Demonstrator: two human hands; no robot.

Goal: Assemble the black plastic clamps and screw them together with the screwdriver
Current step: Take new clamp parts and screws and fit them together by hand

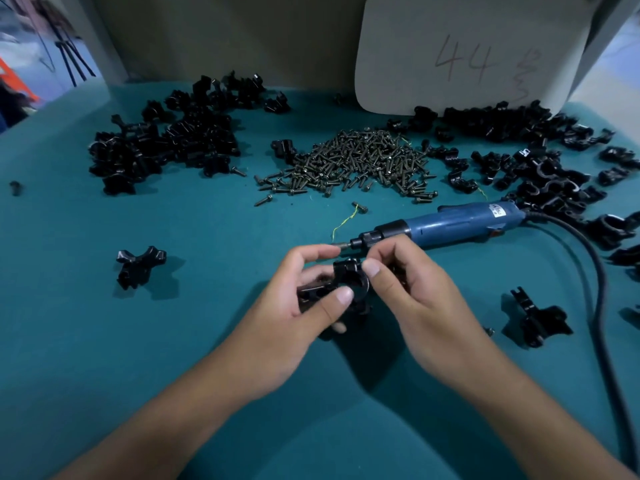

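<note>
Here, both hands, left (294, 299) and right (408, 289), grip one black clamp (346, 278) together above the teal surface (207, 341), the blue screwdriver (443, 223) lying just beyond.

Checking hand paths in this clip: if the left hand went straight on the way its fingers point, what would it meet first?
The left hand, gripping the black clamp, points up and right. Past the clamp it would probably meet the right hand first; the screwdriver tip lies close beyond. Depth is unclear.
</note>
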